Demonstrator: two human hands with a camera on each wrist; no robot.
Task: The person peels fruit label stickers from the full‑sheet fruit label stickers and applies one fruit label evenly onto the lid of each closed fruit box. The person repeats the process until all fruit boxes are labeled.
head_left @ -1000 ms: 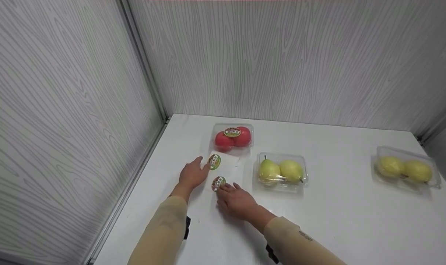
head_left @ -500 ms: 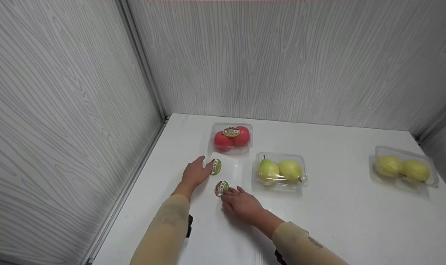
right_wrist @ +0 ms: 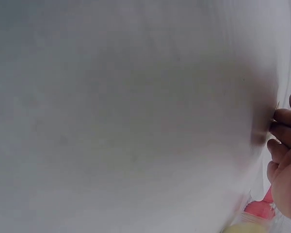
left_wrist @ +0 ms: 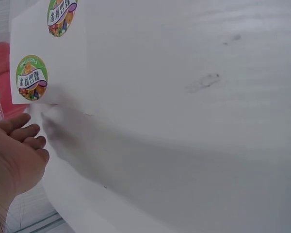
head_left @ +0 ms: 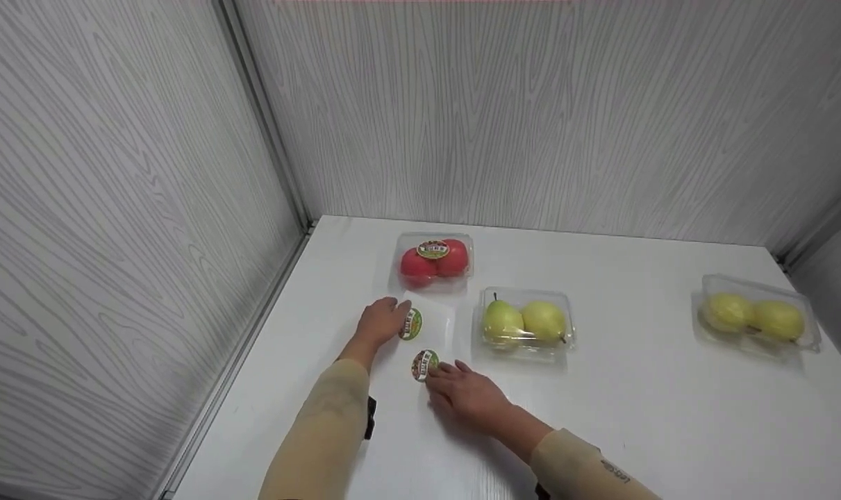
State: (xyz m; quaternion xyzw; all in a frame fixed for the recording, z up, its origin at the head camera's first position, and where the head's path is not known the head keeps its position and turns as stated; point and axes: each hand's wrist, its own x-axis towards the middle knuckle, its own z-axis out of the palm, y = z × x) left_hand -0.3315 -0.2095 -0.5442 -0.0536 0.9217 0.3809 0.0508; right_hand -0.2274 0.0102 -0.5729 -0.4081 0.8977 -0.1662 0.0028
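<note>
Head view: both hands rest on a white sheet [head_left: 439,332] on the table [head_left: 642,417], between the apples [head_left: 434,261] and the person. Left hand [head_left: 382,322], fingers loose, touches the far sticker [head_left: 410,323]. Right hand [head_left: 467,393], fingers flat, touches the near sticker [head_left: 424,364]. Pears [head_left: 524,321] sit just beside.

Setting: staged test booth, not a home or shop. White table [head_left: 642,389] enclosed by grey wood-grain panel walls [head_left: 531,111], joined at corners by metal strips [head_left: 264,118]. Props only: clear clamshell packs of red fruit [head_left: 434,260] and pears [head_left: 524,321], plus backing sheet with round labels [head_left: 425,364].
</note>
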